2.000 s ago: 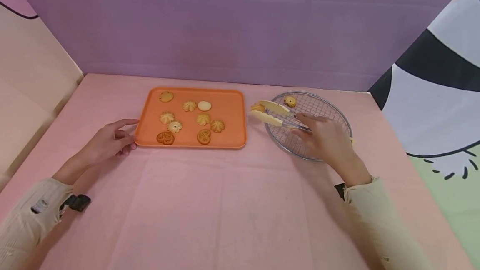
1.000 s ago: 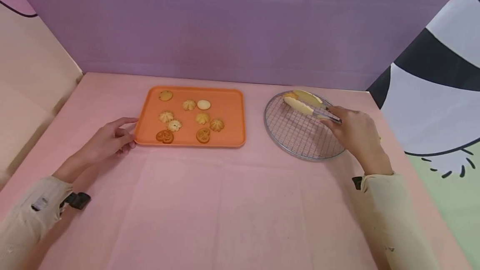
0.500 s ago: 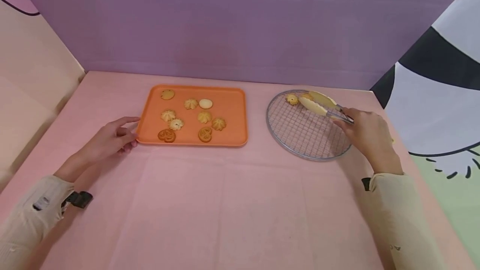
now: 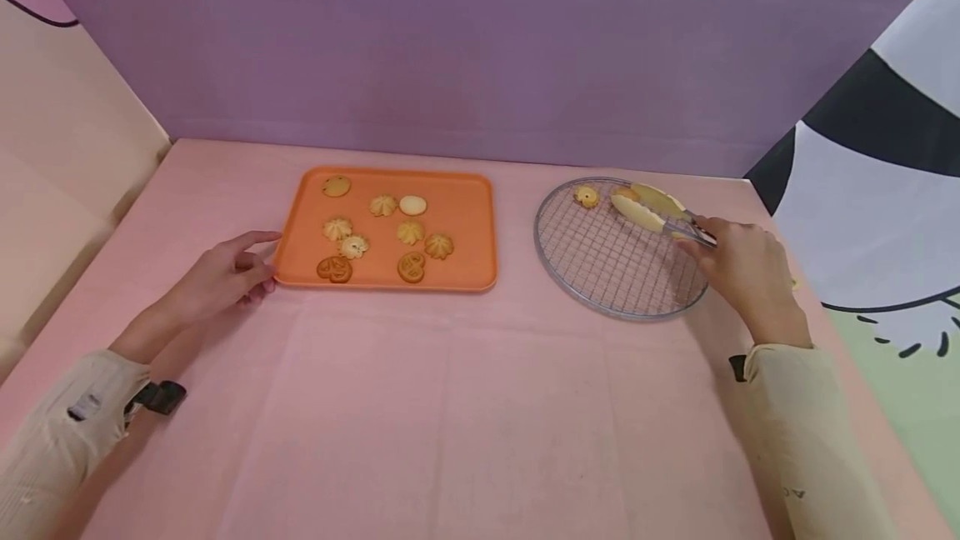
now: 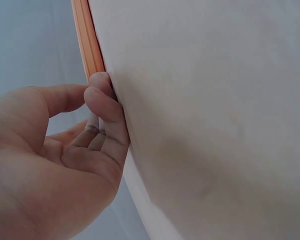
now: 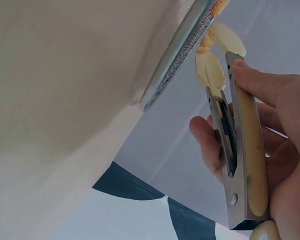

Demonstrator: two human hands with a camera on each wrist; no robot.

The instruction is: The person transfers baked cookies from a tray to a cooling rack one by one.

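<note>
Swung rightward, the tongs [image 6: 251, 150] clasped in the right hand [image 4: 750, 269] hold a cookie [image 6: 207, 40] near the far edge of the rack [image 4: 622, 265]; the left hand [image 4: 217, 277] touches the near-left corner of the tray [image 4: 465, 240], pinching or not I can't tell.

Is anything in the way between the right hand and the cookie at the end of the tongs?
Just the tongs, which the right hand holds; their tips sit either side of the cookie. Nothing else visible stands between hand and cookie.

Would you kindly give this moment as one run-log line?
left hand: touches orange tray edge | right hand: holds tongs | tongs: around cookie at wire rack, contact unclear | second cookie: on rack
</note>
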